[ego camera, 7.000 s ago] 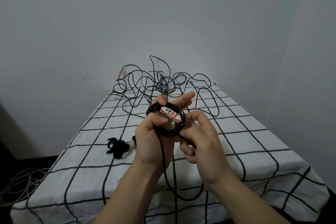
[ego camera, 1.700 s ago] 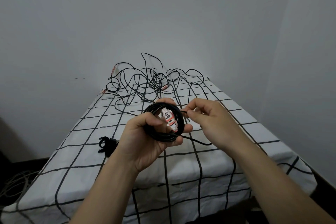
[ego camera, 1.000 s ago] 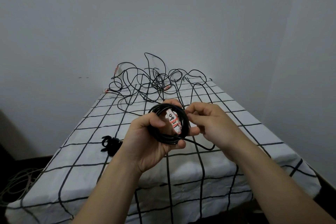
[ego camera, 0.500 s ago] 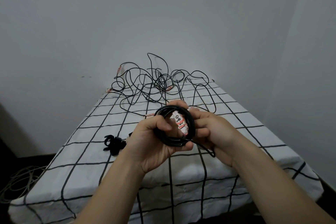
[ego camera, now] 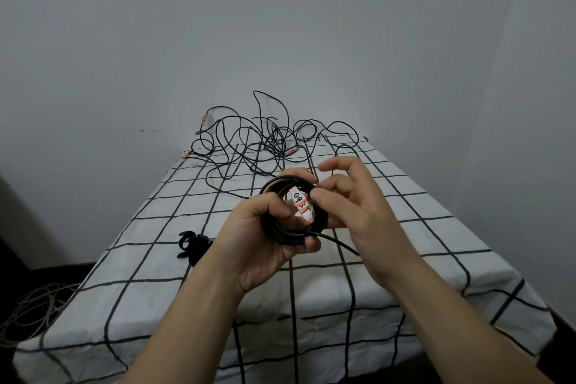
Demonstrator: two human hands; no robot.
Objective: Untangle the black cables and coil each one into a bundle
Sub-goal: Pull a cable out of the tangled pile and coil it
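My left hand (ego camera: 254, 243) grips a coiled black cable (ego camera: 273, 229) in the air over the table, thumb across its front. A white paper label with red marks (ego camera: 301, 206) sits inside the ring. My right hand (ego camera: 358, 212) is at the coil's right rim, with the thumb in front, lower fingers behind and the index finger lifted. A short loose tail (ego camera: 339, 243) runs from the bottom of the coil under my right hand. A tangle of black cable (ego camera: 265, 143) lies at the table's far end.
A small tied black bundle (ego camera: 191, 245) lies on the checked white tablecloth (ego camera: 405, 196) left of my hands. Pale cables (ego camera: 34, 312) lie on the floor at the lower left. Grey walls stand behind and to the right of the table.
The long hanging length has been wound onto the coil, leaving a short tail. My right hand has moved in against the coil's right rim and its index finger has lifted.
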